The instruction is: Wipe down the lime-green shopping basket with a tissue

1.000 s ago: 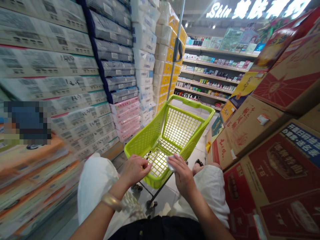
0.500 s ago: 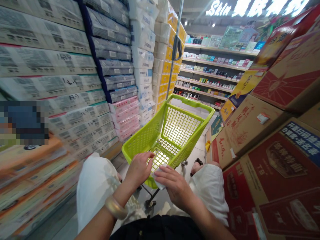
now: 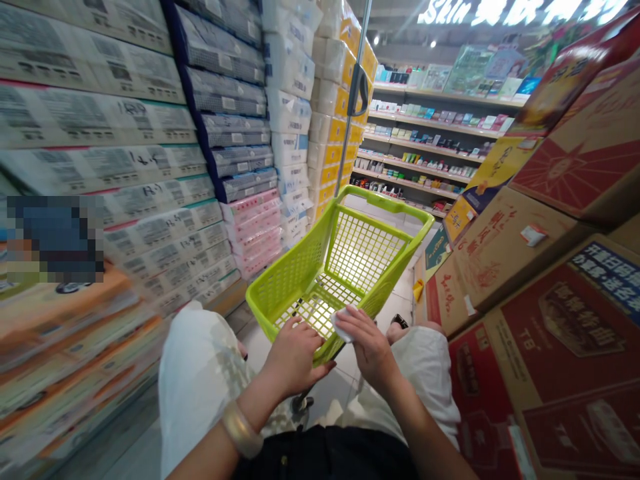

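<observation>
Stacked packs point(image 3: 125, 167) walled the aisle on the left, cardboard boxes point(image 3: 550, 287) leaned in on the right, and stocked shelves point(image 3: 425, 143) closed the far end. Between them stood a lime-green basket point(image 3: 385, 200) on wheels, just ahead of the person's knees. The left hand point(image 3: 295, 357) was curled around the basket's near rim, gripping it. The right hand point(image 3: 367, 343) had its fingers closed down on a small white cloth point(image 3: 341, 327), pressing it against the rim near the right corner. A pale bracelet point(image 3: 243, 430) sat on the left wrist. Wiping the rim looked to be the step in hand. A further stroke would call for a firm left grip while the cloth slid along the edge.
</observation>
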{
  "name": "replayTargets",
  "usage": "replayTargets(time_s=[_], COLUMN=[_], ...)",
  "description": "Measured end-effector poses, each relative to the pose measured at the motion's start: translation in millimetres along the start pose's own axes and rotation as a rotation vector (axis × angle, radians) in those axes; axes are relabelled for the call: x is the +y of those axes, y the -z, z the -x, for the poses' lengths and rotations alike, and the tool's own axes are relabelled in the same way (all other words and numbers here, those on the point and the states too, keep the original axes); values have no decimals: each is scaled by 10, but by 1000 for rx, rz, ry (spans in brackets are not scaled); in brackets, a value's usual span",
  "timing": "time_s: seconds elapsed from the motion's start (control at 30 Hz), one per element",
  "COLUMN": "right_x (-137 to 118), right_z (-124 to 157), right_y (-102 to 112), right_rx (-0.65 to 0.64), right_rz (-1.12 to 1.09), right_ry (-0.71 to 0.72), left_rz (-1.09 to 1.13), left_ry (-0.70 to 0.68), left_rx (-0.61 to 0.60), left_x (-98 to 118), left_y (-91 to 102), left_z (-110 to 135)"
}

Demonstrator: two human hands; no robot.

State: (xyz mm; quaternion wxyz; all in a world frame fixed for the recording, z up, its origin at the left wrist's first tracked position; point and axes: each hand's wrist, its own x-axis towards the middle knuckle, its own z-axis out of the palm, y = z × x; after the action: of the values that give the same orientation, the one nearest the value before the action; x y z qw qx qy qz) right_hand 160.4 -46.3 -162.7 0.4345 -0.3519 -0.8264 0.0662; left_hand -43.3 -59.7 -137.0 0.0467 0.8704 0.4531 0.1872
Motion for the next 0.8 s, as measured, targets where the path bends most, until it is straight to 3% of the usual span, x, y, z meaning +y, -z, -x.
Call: replayTargets(time_s=[0.07,0.13,0.3,0.5,0.67,0.73,0.8], right_x=[38,3,-183,-10,-136,-116,-62], right_z=[-32,-42,0,-30,24,14,-16], right_y=[28,24,-48,-8,-55,-49,-37], right_rx=[83,83,-149,94,-104,-79,33], right_rz=[46,63,6,124,37,47,85], right_ry=[-46,-48,129,-1,122,105,32], left_rz=[-28,-40,-54,-45,-86,-97,-106], left_ry=[13,12,-15,-25,-36,-48,-59], left_rx=[10,32,76,58,68,53,33], left_x=[-6,-29,-71,-56,-89,-109,-128], left_y=[-61,-101,-122,-119,-115,-106,-99], left_z=[0,8,38,33,39,46,54])
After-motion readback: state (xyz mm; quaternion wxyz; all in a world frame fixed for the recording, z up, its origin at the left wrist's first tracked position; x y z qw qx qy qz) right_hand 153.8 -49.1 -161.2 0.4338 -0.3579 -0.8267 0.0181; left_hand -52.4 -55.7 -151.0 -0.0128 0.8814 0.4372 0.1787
